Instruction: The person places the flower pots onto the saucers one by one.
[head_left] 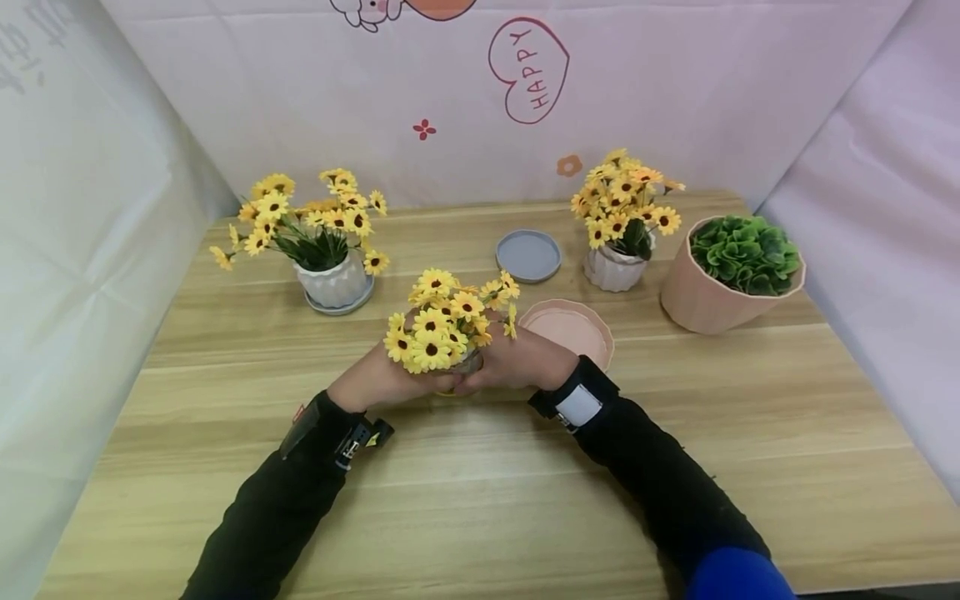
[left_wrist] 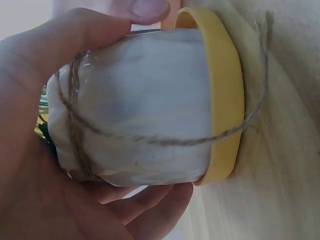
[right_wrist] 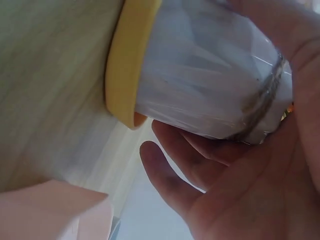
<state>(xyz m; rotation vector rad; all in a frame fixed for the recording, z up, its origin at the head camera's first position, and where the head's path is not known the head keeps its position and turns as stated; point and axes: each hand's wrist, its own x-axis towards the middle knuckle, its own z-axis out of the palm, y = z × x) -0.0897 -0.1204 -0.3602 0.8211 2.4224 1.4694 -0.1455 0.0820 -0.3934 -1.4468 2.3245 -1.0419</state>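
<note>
Head view. A sliver of yellow saucer (head_left: 446,393) showed on the wood-grained tabletop (head_left: 480,508). Over it, left hand (head_left: 393,369) and right hand (head_left: 517,360) cupped a small white pot (head_left: 470,363) from either side, dark-eyed yellow daisies (head_left: 433,327) massed above and hiding most fingers. Beyond the yellow saucer, leftward: a fluted white flowerpot (head_left: 335,283) of looser daisies on a round blue-grey dish (head_left: 341,310). Beyond it, rightward: a shallow, flat grey saucer (head_left: 528,256), then a ridged flowerpot (head_left: 613,271), also with daisies. Just right of it: a scalloped pink saucer (head_left: 568,331). Farthest right of it: a faceted pink planter (head_left: 693,292) with crinkled green foliage (head_left: 745,254).

Left wrist view. Pot wall smooth, glossy, wavy at the lip; base inside the yellow saucer's rim, a gap along one side. Coarse, fibrous twine (left_wrist: 76,125) bound the neck, a loose strand crossing the yellow rim. Left thumb lay along one side, fingers curled close together round the other.

Right wrist view. Right thumb and fingers gripped the pot above the yellow saucer, the nearest finger spread slightly from its neighbours.
</note>
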